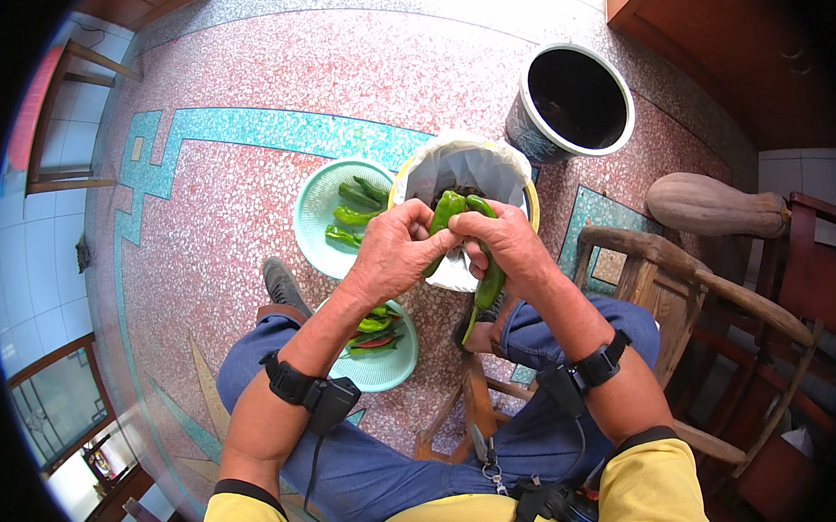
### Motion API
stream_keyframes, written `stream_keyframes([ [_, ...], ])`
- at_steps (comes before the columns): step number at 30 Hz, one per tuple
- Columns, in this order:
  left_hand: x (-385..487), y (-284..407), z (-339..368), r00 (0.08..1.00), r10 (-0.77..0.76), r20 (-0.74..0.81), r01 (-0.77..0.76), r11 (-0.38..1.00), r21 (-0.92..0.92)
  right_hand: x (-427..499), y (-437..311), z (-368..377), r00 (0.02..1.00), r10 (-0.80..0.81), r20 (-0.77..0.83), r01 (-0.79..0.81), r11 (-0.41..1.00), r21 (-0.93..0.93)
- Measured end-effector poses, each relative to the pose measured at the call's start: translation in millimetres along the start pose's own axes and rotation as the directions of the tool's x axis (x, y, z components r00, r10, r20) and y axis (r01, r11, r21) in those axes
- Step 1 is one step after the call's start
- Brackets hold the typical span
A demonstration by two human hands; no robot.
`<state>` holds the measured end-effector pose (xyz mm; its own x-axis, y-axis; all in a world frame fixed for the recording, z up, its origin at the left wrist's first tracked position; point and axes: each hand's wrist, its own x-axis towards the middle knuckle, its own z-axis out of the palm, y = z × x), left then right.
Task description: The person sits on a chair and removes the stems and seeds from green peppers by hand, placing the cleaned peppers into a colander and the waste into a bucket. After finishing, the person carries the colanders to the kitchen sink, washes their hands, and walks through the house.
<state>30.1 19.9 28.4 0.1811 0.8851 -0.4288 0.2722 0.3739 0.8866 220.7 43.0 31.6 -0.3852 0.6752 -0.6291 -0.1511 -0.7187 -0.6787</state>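
My left hand pinches a broad green pepper, whose lower end shows below my thumb. In my right hand is a second, longer green pepper, its thin stem hanging down. The two hands nearly meet above a bin with a white liner, which has dark scraps inside. Left of the bin, a mint-green plastic basket holds several green peppers. Nearer to me, a smaller mint-green basket contains more green peppers and a red one, partly hidden by my left forearm.
A dark bucket with a white rim stands beyond the bin. To the right are a large pumpkin-like squash and a wooden chair. Part of a wooden stool shows between my legs. Terrazzo flooring extends around.
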Motion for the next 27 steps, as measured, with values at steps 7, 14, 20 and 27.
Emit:
stream_keyframes([
  [7,0.1,3.3,3.7,0.999,-0.033,-0.017,0.032,0.998,-0.062,2.0,-1.3,1.6,0.992,-0.098,-0.080,0.084,0.983,-0.163],
  [14,-0.3,2.0,7.1,1.000,0.000,-0.013,-0.002,0.994,-0.107,2.8,-2.1,-1.4,0.988,-0.109,-0.107,0.106,0.994,-0.034],
  [20,-1.1,5.5,-8.6,0.972,-0.108,0.208,0.170,0.937,-0.307,2.3,-2.2,-4.6,0.999,-0.046,0.003,0.046,0.999,-0.006],
  [27,-4.4,8.2,-9.5,0.955,-0.122,0.271,0.210,0.923,-0.324,-0.6,-2.5,-2.6,0.998,-0.055,0.020,0.056,0.996,-0.071],
])
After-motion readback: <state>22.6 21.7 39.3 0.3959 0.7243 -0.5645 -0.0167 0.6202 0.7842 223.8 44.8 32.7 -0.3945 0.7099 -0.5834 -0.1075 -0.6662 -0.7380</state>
